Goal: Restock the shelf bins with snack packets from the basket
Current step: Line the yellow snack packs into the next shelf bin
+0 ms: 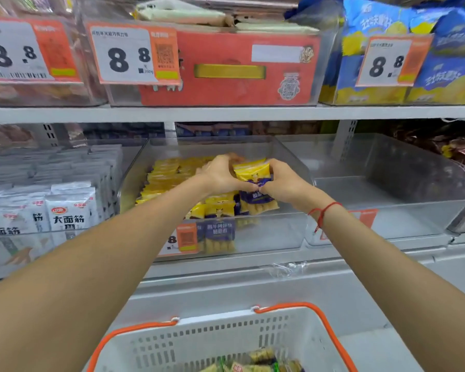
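Both hands reach into the clear middle bin [290, 226] on the lower shelf. My left hand [220, 174] and my right hand [281, 181] grip a yellow-and-purple snack packet [250, 171] between them, upright above the packets lying in the bin. More yellow-and-purple packets [169, 178] fill the bin's left and front parts. Below, the white basket [199, 342] with orange handles holds several packets [258, 361] at the bottom edge of the view.
White packets [65, 210] fill the bin on the left. A clear bin [387, 208] on the right holds nothing visible. The upper shelf carries a red box [226, 68], blue-and-yellow bags [381, 22] and price tags. A red string circles my right wrist.
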Demonstrator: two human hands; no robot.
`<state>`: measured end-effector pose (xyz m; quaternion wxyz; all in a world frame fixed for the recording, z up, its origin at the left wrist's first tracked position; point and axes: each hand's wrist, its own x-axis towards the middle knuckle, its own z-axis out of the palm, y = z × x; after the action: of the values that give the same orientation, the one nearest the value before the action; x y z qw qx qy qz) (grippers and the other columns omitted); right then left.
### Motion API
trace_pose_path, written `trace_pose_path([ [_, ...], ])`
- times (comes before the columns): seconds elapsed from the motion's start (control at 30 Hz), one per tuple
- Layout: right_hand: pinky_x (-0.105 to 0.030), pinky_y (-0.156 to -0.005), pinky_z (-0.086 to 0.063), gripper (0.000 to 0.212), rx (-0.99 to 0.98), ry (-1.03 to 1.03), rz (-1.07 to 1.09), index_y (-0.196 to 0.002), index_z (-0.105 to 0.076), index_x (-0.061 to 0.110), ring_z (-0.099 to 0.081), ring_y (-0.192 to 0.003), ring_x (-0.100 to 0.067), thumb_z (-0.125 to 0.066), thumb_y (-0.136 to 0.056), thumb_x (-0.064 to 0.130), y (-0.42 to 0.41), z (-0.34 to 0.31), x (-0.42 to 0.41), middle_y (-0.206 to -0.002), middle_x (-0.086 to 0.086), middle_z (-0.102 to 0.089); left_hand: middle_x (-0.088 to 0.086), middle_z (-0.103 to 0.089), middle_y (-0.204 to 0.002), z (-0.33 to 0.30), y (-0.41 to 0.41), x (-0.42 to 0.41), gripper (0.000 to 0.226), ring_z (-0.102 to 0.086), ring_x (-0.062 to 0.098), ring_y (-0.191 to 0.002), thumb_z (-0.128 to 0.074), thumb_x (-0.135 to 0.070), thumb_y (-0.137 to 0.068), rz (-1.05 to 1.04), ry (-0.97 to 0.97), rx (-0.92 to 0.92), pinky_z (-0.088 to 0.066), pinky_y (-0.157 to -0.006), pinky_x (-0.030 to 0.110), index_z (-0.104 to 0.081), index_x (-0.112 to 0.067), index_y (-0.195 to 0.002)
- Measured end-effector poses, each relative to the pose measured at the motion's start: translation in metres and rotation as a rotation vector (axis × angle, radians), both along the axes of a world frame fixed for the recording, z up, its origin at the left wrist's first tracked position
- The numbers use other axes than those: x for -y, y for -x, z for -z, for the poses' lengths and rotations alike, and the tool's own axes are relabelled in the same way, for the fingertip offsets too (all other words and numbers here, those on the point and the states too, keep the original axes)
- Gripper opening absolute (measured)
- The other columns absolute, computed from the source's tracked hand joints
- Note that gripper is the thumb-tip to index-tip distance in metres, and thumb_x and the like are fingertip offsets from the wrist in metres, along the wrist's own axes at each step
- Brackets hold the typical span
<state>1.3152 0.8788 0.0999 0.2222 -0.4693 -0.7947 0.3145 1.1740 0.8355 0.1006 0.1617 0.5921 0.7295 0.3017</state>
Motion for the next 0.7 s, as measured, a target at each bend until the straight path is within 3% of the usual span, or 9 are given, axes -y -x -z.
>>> trace_pose_path([
  [0.1, -0.034, -0.077, -0.047, 0.056, 0.11, 0.052, 0.005, -0.136, -0.036, 0.003, -0.053, -0.098, -0.022, -0.062, -0.086, 0.003, 0.004, 0.008, -0.006, -0.12, -0.011, -0.054, -0.002, -0.052, -0.135, 0.008, 0.005, -0.001, 0.088, -0.049, 0.025, -0.123, -0.078, -0.063, -0.062, 0.018, 0.04, -0.162, -0.039, -0.105, 0.047, -0.045, -0.027, -0.135],
  [0.2, -0.034, -0.083, -0.049, 0.061, 0.246, 0.088, 0.011, -0.132, -0.04, 0.001, -0.055, -0.104, -0.027, -0.071, -0.079, 0.007, 0.007, 0.014, -0.008, -0.122, -0.015, -0.055, -0.004, -0.051, -0.139, 0.017, 0.004, -0.002, 0.086, -0.043, 0.026, -0.13, -0.072, -0.068, -0.064, 0.041, 0.112, -0.327, -0.031, -0.108, 0.048, -0.045, -0.03, -0.137],
  [0.33, -0.029, -0.062, -0.048, 0.037, 0.378, 0.085, 0.008, -0.11, -0.052, 0.006, -0.059, -0.094, -0.028, -0.072, -0.08, 0.014, 0.005, 0.018, -0.006, -0.102, -0.012, -0.055, 0.0, -0.043, -0.146, 0.022, -0.003, -0.001, 0.075, -0.025, 0.031, -0.139, -0.069, -0.068, -0.067, 0.025, 0.191, -0.521, -0.02, -0.112, 0.049, -0.049, -0.038, -0.133],
  [0.4, -0.027, -0.055, -0.046, 0.031, 0.445, 0.07, -0.002, -0.095, -0.051, 0.009, -0.058, -0.084, -0.026, -0.075, -0.078, 0.019, 0.003, 0.013, -0.004, -0.094, -0.01, -0.054, 0.003, -0.035, -0.151, 0.02, -0.007, 0.001, 0.072, -0.017, 0.031, -0.142, -0.069, -0.063, -0.071, 0.019, 0.228, -0.538, -0.016, -0.113, 0.047, -0.048, -0.038, -0.135],
  [0.5, -0.025, -0.06, -0.04, 0.029, 0.613, 0.057, -0.057, -0.074, -0.05, 0.011, -0.049, -0.077, -0.02, -0.07, -0.084, 0.029, 0.002, -0.001, 0.002, -0.086, -0.006, -0.05, 0.003, -0.028, -0.155, 0.016, -0.007, 0.002, 0.07, -0.009, 0.033, -0.144, -0.069, -0.057, -0.076, 0.039, 0.294, -0.486, -0.013, -0.115, 0.049, -0.044, -0.039, -0.138],
  [0.57, -0.018, -0.052, -0.04, 0.033, 0.683, 0.102, -0.092, -0.065, -0.049, 0.015, -0.05, -0.059, -0.012, -0.064, -0.089, 0.032, 0.004, -0.007, 0.005, -0.073, -0.001, -0.05, 0.0, -0.033, -0.153, 0.015, -0.004, 0.003, 0.07, -0.013, 0.033, -0.143, -0.071, -0.051, -0.076, 0.048, 0.272, -0.442, -0.015, -0.114, 0.049, -0.044, -0.038, -0.139],
  [0.63, -0.012, -0.043, -0.04, 0.029, 0.7, 0.181, -0.147, -0.066, -0.054, 0.013, -0.05, -0.041, -0.005, -0.062, -0.091, 0.026, 0.009, -0.006, 0.004, -0.062, 0.003, -0.055, -0.006, -0.048, -0.142, 0.016, 0.0, 0.006, 0.068, -0.03, 0.028, -0.137, -0.077, -0.045, -0.073, 0.047, 0.183, -0.38, -0.028, -0.111, 0.045, -0.049, -0.034, -0.134],
  [0.7, -0.017, -0.054, -0.046, 0.016, 0.7, 0.187, -0.198, -0.084, -0.061, 0.006, -0.058, -0.054, -0.006, -0.058, -0.094, 0.019, 0.012, -0.004, 0.008, -0.07, 0.0, -0.056, -0.01, -0.057, -0.131, 0.019, 0.001, 0.008, 0.061, -0.046, 0.021, -0.125, -0.08, -0.042, -0.071, 0.051, 0.12, -0.346, -0.038, -0.104, 0.041, -0.055, -0.032, -0.125],
])
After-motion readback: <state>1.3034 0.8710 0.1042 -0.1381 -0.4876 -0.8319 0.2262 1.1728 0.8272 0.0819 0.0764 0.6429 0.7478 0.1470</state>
